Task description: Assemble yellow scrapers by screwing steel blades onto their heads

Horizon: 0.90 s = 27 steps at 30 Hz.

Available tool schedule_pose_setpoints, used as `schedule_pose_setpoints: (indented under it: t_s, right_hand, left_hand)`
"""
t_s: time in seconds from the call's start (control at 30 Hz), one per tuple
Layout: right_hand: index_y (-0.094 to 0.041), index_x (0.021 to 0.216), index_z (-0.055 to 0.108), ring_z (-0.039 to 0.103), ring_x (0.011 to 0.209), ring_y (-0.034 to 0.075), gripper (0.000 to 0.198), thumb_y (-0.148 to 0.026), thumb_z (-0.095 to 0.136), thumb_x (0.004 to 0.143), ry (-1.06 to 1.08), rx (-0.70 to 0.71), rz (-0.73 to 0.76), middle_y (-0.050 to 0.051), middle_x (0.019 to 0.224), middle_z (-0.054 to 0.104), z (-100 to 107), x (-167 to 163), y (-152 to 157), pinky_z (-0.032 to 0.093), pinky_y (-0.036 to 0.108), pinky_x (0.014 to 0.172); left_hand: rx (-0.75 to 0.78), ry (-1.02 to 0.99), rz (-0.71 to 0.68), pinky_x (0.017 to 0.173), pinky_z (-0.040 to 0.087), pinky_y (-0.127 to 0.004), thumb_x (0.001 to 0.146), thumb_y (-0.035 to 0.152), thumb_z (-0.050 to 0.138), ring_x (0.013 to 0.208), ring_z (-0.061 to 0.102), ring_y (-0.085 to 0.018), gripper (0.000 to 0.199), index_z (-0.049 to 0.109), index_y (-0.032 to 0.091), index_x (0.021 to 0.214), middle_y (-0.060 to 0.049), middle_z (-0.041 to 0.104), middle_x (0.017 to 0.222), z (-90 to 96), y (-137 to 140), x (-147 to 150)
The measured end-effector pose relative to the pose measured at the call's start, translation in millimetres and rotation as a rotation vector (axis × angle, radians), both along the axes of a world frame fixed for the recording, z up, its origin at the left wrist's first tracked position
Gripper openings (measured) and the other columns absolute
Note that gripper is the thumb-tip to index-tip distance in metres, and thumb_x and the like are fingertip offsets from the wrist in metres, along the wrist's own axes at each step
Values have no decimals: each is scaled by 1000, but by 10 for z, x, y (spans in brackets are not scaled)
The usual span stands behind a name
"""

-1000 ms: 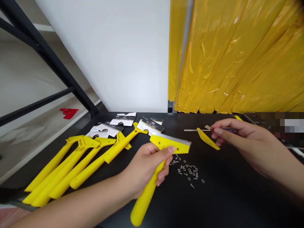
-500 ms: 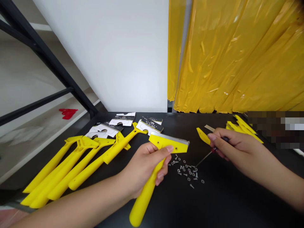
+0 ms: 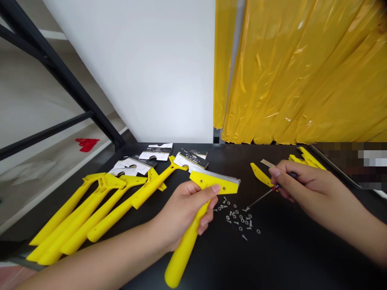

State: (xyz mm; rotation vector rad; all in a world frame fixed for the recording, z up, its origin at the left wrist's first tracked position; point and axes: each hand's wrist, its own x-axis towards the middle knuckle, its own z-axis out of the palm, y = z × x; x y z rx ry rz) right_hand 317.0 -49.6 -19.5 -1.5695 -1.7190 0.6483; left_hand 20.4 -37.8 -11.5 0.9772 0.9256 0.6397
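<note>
My left hand [image 3: 190, 207] is closed around the neck of a yellow scraper [image 3: 183, 249], thumb on its head. A metal blade [image 3: 216, 176] runs along the far edge of that head, and two holes show in the yellow face. In my closed right hand [image 3: 294, 181] is a screwdriver [image 3: 261, 197], its thin shaft pointing down-left. The tip is at a small screw [image 3: 248, 208] by the edge of a scattered pile of screws and nuts [image 3: 236, 217]. Beyond my right fingers lie a yellow cover plate [image 3: 258, 174] and a flat metal blade [image 3: 267, 163].
Several yellow scraper handles [image 3: 81, 217] lie side by side on the black table [image 3: 211, 262] at the left. Printed cards [image 3: 157, 152] rest behind them. More yellow plates [image 3: 311, 157] are at the back right. A black metal frame [image 3: 66, 84] slants along the left.
My right hand has shifted slightly right and up, and the screwdriver tip has moved a little up-left to a screw at the pile's edge. My left hand holds the scraper almost still.
</note>
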Motion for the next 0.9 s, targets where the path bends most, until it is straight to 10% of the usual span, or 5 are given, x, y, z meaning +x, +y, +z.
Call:
schedule_pose_setpoints:
  t_s: [0.9]
  right_hand:
    - [-25,82,63,52,67,18,57,-76,56,109,-14,12,-28,0,72,57,50,90,-99,38,34,64]
  left_hand:
    - [-6,-38,1,41,34,-17,101,46,76,40,38,-7,44,63,20,69,4,49,49,-45,24,-16]
